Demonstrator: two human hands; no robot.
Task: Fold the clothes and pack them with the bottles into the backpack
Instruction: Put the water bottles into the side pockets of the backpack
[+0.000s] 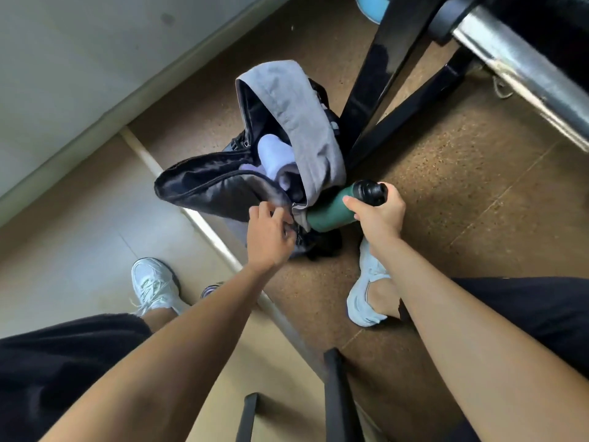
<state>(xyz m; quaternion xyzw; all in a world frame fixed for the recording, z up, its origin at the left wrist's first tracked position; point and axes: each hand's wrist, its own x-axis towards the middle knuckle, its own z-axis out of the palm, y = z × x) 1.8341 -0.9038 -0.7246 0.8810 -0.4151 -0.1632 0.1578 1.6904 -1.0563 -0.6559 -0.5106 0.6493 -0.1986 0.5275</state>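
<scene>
Brown floor (446, 218) bears a backpack (302, 122) hiding the base of the green bottle (331, 212).

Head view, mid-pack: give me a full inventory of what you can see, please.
backpack: one, grey and black, open on the floor, centre
clothes: one pale bundle, inside the backpack
bottle: one, green with black cap, base at the backpack's side
frame legs: two, black, behind the backpack
bar: one, silver, top right
shoes: two, white, on the person's feet
left hand: fingers pinch the backpack's opening edge
right hand: grips the bottle near its cap
</scene>
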